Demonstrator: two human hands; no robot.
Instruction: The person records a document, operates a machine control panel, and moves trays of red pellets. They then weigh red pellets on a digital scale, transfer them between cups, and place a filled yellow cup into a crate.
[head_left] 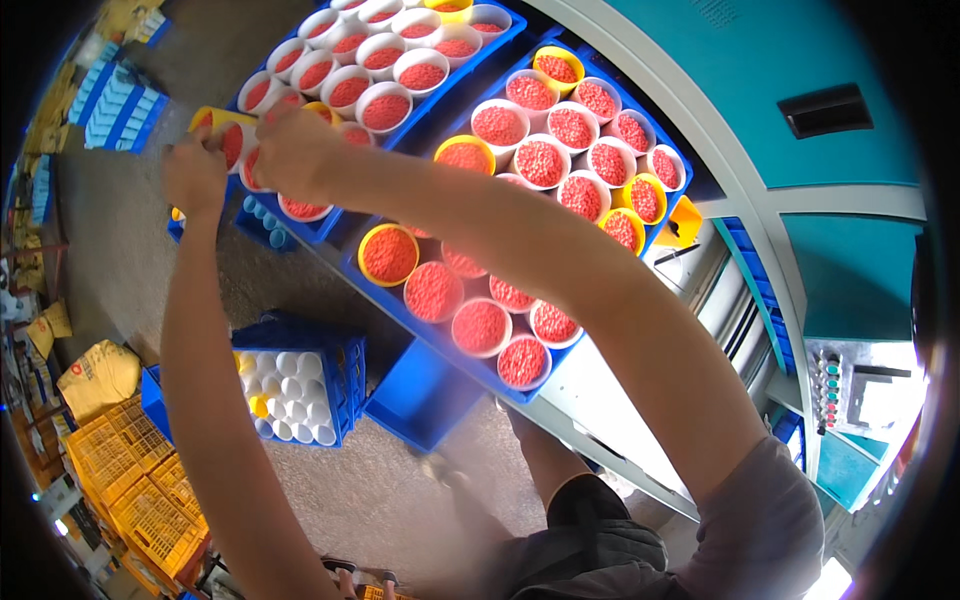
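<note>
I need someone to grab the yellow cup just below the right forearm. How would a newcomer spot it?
Start at the right forearm; just below it in the picture is a blue crate. At that crate's left corner stands the yellow cup, filled with red pieces. Its yellow rim sets it apart from the white cups beside it.

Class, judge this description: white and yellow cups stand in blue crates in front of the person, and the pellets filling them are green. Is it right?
Not quite. The head view shows that the pellets are red, not green. The rest stands: white cups and yellow cups stand in blue crates in front of the person.
</note>
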